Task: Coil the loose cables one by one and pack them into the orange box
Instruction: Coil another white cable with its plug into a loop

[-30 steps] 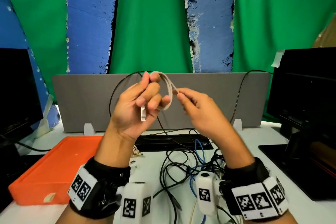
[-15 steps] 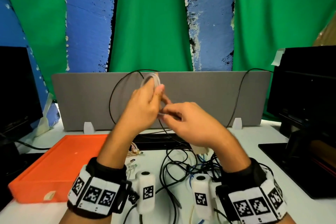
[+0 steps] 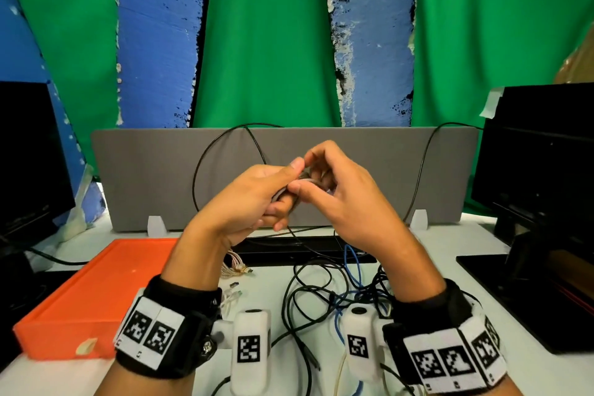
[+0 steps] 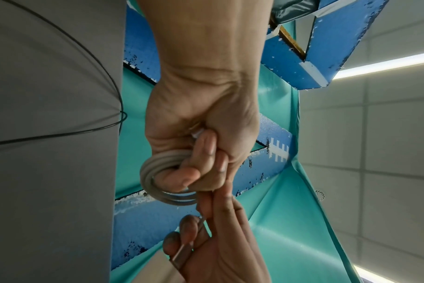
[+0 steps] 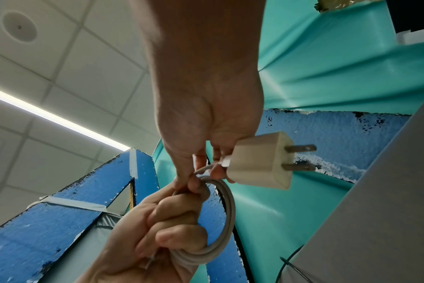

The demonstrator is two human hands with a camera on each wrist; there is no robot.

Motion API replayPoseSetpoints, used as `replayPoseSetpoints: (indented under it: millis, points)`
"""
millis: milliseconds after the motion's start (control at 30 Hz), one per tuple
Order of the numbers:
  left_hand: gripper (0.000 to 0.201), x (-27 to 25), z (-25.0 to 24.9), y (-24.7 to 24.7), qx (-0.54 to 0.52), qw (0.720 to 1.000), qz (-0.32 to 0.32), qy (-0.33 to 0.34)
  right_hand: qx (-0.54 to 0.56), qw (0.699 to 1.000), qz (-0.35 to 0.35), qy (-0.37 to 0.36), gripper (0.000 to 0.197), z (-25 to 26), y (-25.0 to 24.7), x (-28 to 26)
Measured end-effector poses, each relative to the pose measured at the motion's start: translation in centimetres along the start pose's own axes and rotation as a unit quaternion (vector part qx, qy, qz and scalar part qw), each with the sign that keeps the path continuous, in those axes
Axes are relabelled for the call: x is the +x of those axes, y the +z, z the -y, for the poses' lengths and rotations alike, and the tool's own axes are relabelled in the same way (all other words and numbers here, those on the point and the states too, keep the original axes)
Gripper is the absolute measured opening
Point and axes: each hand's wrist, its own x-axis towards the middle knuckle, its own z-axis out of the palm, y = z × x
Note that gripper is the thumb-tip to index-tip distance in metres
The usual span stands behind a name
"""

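Note:
A white charger cable (image 4: 157, 180) is wound into a small coil, and my left hand (image 3: 279, 193) grips it, fingers curled through the loops. The coil (image 5: 224, 220) also shows in the right wrist view. My right hand (image 3: 313, 175) pinches the cable's last stretch right against the left hand's fingertips, and the white plug adaptor (image 5: 262, 162) sticks out beside its fingers. Both hands are raised in front of the grey divider. The orange box (image 3: 64, 325) lies on the desk at the lower left, and I see nothing in the part that shows.
A tangle of black cables (image 3: 308, 296) with a blue cable (image 3: 352, 264) lies on the white desk under my hands, and a braided cable (image 3: 234, 265) beside the box. A keyboard (image 3: 305, 247) sits before the grey divider (image 3: 144, 177). Monitors stand at the left (image 3: 29, 154) and the right (image 3: 540, 154).
My right hand, which held a strand out to the right, has come in against the left hand's fingertips. The plug that hung below has come up into my right hand.

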Motion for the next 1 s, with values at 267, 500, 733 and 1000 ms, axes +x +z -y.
replayPoseSetpoints:
  millis: [267,500,733,1000]
  points:
    - [0.042,0.3,0.3,-1.1,-0.204,0.976,0.05,-0.061,0.025,0.998,0.058,0.012,0.02,0.5,-0.2,0.0]
    - [0.043,0.8,0.4,-0.8,-0.343,0.931,0.099,-0.079,-0.009,0.996,0.084,0.014,0.036,0.3,-1.4,-0.1]
    - [0.041,1.1,0.2,0.9,-0.054,0.99,-0.128,0.033,-0.03,0.998,-0.045,0.028,0.029,-0.2,-1.6,0.0]
    - [0.031,0.3,0.3,-0.4,0.162,0.98,-0.052,0.101,-0.106,0.993,-0.045,0.02,0.03,0.2,-2.0,0.0]
